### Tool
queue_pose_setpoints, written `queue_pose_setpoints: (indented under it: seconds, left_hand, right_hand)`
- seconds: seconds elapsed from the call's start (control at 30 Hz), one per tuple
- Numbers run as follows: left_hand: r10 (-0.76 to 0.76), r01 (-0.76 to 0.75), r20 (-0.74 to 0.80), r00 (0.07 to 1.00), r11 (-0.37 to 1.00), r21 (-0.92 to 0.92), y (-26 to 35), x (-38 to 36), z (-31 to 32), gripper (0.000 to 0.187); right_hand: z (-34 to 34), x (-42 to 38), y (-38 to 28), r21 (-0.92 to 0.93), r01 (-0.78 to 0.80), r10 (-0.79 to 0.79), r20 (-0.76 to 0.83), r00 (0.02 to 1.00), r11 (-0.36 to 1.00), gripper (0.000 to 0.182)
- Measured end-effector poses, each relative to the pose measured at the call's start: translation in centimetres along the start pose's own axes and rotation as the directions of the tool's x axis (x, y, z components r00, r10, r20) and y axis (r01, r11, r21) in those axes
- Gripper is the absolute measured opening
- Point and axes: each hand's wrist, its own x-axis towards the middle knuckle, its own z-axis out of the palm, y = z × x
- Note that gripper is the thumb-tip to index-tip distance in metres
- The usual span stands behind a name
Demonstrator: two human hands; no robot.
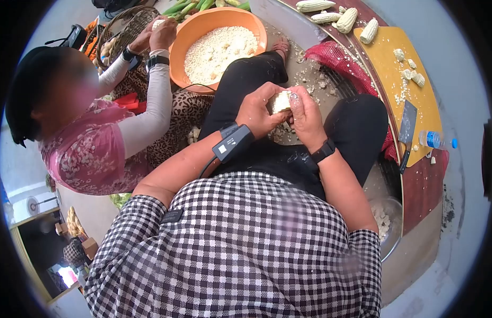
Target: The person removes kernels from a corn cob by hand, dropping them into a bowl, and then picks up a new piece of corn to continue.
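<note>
A short piece of pale corn cob (281, 102) is held between my two hands above my lap. My left hand (258, 112) wraps its fingers round one side of it. On the other side my right hand (308, 117) grips it, with the thumb pressed against the kernels. The undersides of both hands are hidden. Beyond my left knee, a large orange basin (256, 26) holds a heap of loose white kernels (217, 55). Kernels and bits of cob lie scattered on the floor below my hands.
At left a co-worker (97, 122) holds corn over the basin. On the right-hand table (423, 191) are a yellow cutting board (386, 47), cobs (346, 21), a cleaver (407, 122) and a bottle (435, 140). A red mesh sack (341, 58) and metal bowl (397, 212) stand nearby.
</note>
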Motion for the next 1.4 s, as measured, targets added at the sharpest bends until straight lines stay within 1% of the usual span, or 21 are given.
queue_pose_setpoints:
  seconds: [0.07,0.17,0.2,0.3,0.33,0.43,0.47,0.57,0.67,0.77,0.87,0.97,1.0,1.03,1.1,1.2,1.3,1.4]
  left_hand:
    - [0.017,-0.017,-0.011,1.0,1.0,0.02,0.1,0.0,-0.1,0.035]
    - [0.07,-0.068,-0.023,0.997,0.995,0.068,0.1,0.2,-0.4,0.036]
    - [0.034,-0.034,-0.02,0.999,0.999,0.023,0.2,0.2,-0.5,0.036]
    - [0.045,-0.049,-0.062,0.997,0.996,-0.07,0.1,0.4,-0.5,0.036]
    - [0.058,-0.06,-0.064,0.996,0.998,-0.036,0.4,0.4,-0.7,0.035]
    - [0.053,-0.053,-0.073,0.996,0.999,0.002,0.8,0.3,-1.1,0.034]
    - [0.07,-0.069,-0.076,0.995,0.997,0.022,0.8,0.4,-1.2,0.034]
    - [0.105,-0.099,-0.08,0.991,0.992,0.078,0.6,0.2,-1.2,0.035]
    - [0.12,-0.111,-0.083,0.989,0.989,0.102,0.7,0.1,-1.3,0.036]
    - [0.109,-0.102,-0.079,0.991,0.991,0.084,0.8,0.1,-1.3,0.036]
    - [0.133,-0.123,-0.076,0.988,0.984,0.129,0.2,0.1,-1.1,0.036]
    - [0.069,-0.068,-0.064,0.996,0.998,0.015,0.6,0.1,-0.9,0.037]
    - [0.097,-0.095,-0.06,0.993,0.995,0.03,0.6,0.2,-0.8,0.037]
    - [0.093,-0.091,-0.064,0.994,0.996,0.025,0.6,0.3,-0.8,0.037]
    - [0.084,-0.084,-0.068,0.994,0.996,0.012,0.7,0.3,-0.7,0.036]
    - [0.087,-0.083,-0.078,0.993,0.995,0.054,0.4,0.5,-0.6,0.035]
    - [0.151,-0.14,-0.091,0.984,0.983,0.117,0.2,0.4,-0.3,0.035]
    - [0.104,-0.096,-0.072,0.992,0.99,0.105,0.6,0.4,-0.3,0.034]
  right_hand:
    - [0.1,0.2,0.3,-0.088,0.058,-0.06,-0.02,0.998,0.994,0.027]
    - [0.1,0.5,0.0,-0.065,0.036,-0.038,-0.026,0.999,0.997,0.024]
    - [0.2,0.5,-0.1,-0.047,0.03,-0.032,-0.031,0.999,0.998,0.024]
    - [0.3,0.9,-0.8,0.015,0.009,-0.008,-0.051,0.999,1.0,0.023]
    - [0.5,1.0,-0.8,0.067,0.01,-0.006,-0.058,0.998,0.998,0.023]
    - [0.4,1.2,-1.7,0.21,-0.117,0.119,0.005,0.993,0.971,0.024]
    - [0.6,1.4,-1.3,0.325,-0.134,0.137,0.016,0.991,0.936,0.026]
    - [0.0,1.6,-1.1,0.421,-0.207,0.163,0.137,0.977,0.883,0.027]
    - [1.0,1.8,-1.0,0.324,-0.108,0.082,0.092,0.992,0.94,0.028]
    - [0.9,1.9,-0.3,0.163,0.006,-0.01,0.026,1.0,0.987,0.027]
    - [0.8,1.7,-0.5,-0.008,0.07,-0.07,-0.016,0.997,0.998,0.026]
    - [0.7,1.6,-0.9,0.044,0.007,-0.006,-0.043,0.999,0.999,0.026]
    - [0.6,1.6,-0.5,0.091,-0.01,0.014,-0.048,0.999,0.996,0.026]
    - [0.4,1.5,-0.4,0.191,-0.094,0.098,-0.013,0.995,0.977,0.026]
    - [-0.1,1.4,-0.3,0.375,-0.264,0.253,0.078,0.964,0.889,0.027]
    - [-0.6,1.1,-0.5,0.347,-0.215,0.178,0.136,0.975,0.913,0.031]
    - [0.6,1.1,0.4,0.131,0.017,-0.018,0.013,1.0,0.991,0.034]
    - [0.3,0.8,0.5,0.134,0.036,-0.036,0.003,0.999,0.99,0.029]
